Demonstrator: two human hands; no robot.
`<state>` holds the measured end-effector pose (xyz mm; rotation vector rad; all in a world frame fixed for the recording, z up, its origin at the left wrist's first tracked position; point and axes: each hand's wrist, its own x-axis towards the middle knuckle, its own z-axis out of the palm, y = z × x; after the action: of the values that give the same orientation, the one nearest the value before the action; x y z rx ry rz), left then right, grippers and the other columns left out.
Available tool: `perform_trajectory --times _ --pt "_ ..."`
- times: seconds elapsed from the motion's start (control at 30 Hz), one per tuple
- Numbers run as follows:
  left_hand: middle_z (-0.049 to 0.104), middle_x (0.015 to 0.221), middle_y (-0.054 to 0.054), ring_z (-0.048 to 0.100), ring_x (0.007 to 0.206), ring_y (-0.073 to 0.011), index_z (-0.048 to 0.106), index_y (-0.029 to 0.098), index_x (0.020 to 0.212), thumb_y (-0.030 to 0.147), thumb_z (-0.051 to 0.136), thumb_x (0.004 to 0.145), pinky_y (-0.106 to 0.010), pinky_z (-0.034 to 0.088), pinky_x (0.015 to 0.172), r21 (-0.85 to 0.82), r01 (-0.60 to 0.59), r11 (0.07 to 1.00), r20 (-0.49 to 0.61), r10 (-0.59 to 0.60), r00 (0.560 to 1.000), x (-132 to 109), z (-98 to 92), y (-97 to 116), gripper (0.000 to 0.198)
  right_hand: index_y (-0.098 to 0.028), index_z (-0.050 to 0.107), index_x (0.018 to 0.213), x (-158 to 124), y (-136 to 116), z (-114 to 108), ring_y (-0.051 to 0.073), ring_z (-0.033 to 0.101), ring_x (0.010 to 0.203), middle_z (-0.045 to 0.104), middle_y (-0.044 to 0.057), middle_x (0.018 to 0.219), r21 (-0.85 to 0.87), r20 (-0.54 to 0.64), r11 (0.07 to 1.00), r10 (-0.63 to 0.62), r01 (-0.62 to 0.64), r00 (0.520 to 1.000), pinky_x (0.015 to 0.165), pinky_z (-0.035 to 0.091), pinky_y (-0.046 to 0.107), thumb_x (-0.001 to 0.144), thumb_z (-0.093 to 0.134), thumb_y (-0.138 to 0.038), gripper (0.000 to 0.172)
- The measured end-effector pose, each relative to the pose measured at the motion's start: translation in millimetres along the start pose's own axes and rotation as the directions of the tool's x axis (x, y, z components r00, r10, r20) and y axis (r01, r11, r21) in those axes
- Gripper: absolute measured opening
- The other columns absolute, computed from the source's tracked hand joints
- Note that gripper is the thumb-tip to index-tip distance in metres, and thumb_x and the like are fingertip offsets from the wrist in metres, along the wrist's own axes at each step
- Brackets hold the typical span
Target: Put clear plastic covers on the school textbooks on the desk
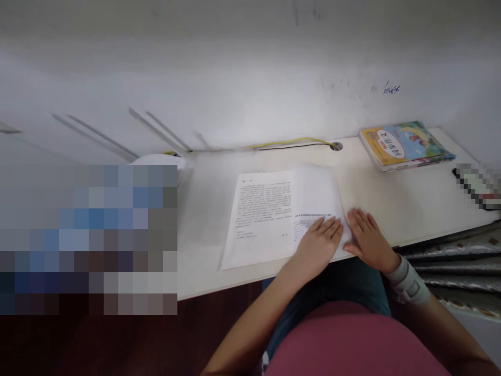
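Note:
An open book (264, 209) with printed pages lies on the white desk (207, 209). My left hand (321, 243) rests flat across the lower part of its right page, fingers stretched out and covering some of the print. Beside it, my right hand (368, 237) is at the page's right edge with its fingers extended and the thumb pointing toward the book. A light grey band wraps my right wrist. Neither hand grips anything.
Several stacked books (407, 143) with a colourful cover lie at the back right. A blurred dark-edged object (465, 185) sits at the right edge. Yellow and black cables run along the wall to a desk hole (336, 146). The left side is pixelated.

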<state>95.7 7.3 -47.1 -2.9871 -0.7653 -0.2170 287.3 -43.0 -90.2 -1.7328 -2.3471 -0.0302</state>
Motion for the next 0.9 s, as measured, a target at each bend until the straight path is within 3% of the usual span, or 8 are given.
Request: perform_trajectory --times 0.3,0.47,0.53,0.57,0.63,0.7,0.77,0.9 --pt "0.056 0.128 -0.016 0.047 0.125 -0.0215 0.056 0.005 0.12 0.017 0.041 0.091 -0.036 0.032 0.107 -0.062 -0.065 0.996 -0.068 0.061 0.996 14 18.7 7 0.034 -0.006 0.027 0.143 0 4 -2 0.032 0.025 0.137 0.035 0.025 0.143 0.035 0.012 0.999 0.003 -0.004 1.0 0.105 0.028 0.052 0.09 0.032 -0.057 0.073" --pt "0.047 0.138 -0.013 0.036 0.133 -0.0221 0.045 0.012 0.132 0.041 0.041 0.092 -0.043 0.026 0.112 -0.241 -0.074 0.968 -0.156 0.036 0.987 -11 -9.1 -14 0.05 -0.013 0.042 0.136 -1 7 -9 0.032 0.024 0.137 0.028 0.022 0.148 0.0 0.002 1.0 -0.025 0.025 1.0 0.103 0.031 0.051 0.09 0.032 -0.055 0.063" --pt "0.048 0.138 -0.011 0.035 0.134 -0.0224 0.044 0.016 0.133 0.041 0.039 0.092 -0.047 0.028 0.111 -0.297 0.05 0.953 -0.227 -0.121 0.966 -30 -18.5 -38 0.048 -0.013 0.047 0.132 3 3 -14 0.032 0.025 0.137 0.03 0.02 0.148 -0.051 -0.024 0.998 -0.041 0.04 0.999 0.104 0.029 0.052 0.09 0.033 -0.057 0.063" --pt "0.049 0.137 -0.011 0.036 0.133 -0.0226 0.044 0.017 0.133 0.039 0.037 0.093 -0.047 0.031 0.109 -0.321 0.158 0.934 -0.253 -0.245 0.936 -41 -19.9 -51 0.046 -0.012 0.047 0.132 7 0 -17 0.032 0.026 0.137 0.032 0.019 0.147 -0.074 -0.038 0.996 -0.058 0.055 0.998 0.105 0.027 0.053 0.089 0.033 -0.058 0.064" --pt "0.046 0.139 -0.014 0.037 0.132 -0.0243 0.046 0.014 0.132 0.039 0.033 0.094 -0.047 0.035 0.107 -0.355 0.396 0.847 -0.25 -0.495 0.832 -62 -16.0 -80 0.047 -0.011 0.045 0.133 16 -10 -22 0.03 0.03 0.135 0.037 0.018 0.144 -0.092 -0.048 0.989 -0.122 0.117 0.991 0.107 0.023 0.053 0.09 0.031 -0.058 0.066" --pt "0.042 0.141 -0.017 0.037 0.132 -0.0261 0.044 0.01 0.132 0.042 0.031 0.094 -0.046 0.035 0.107 -0.355 0.565 0.745 -0.169 -0.645 0.745 -81 -5.8 -103 0.052 -0.008 0.043 0.134 26 -22 -24 0.028 0.036 0.132 0.043 0.018 0.14 -0.081 -0.036 0.977 -0.198 0.195 0.979 0.108 0.021 0.053 0.091 0.029 -0.057 0.067" --pt "0.038 0.143 -0.021 0.033 0.134 -0.028 0.041 0.005 0.133 0.046 0.031 0.093 -0.046 0.032 0.108 -0.318 0.647 0.693 -0.098 -0.702 0.705 -98 6.1 -119 0.058 -0.006 0.045 0.132 32 -32 -22 0.028 0.042 0.127 0.049 0.02 0.135 -0.067 -0.022 0.968 -0.244 0.242 0.97 0.108 0.021 0.054 0.091 0.03 -0.057 0.068" --pt "0.035 0.144 -0.024 0.029 0.136 -0.0308 0.036 0.002 0.135 0.05 0.034 0.091 -0.048 0.03 0.109 -0.245 0.699 0.672 -0.074 -0.732 0.677 -120 22.6 -132 0.065 -0.002 0.049 0.128 34 -39 -12 0.031 0.048 0.122 0.054 0.023 0.129 -0.068 -0.027 0.971 -0.233 0.231 0.972 0.106 0.025 0.054 0.088 0.039 -0.057 0.068"
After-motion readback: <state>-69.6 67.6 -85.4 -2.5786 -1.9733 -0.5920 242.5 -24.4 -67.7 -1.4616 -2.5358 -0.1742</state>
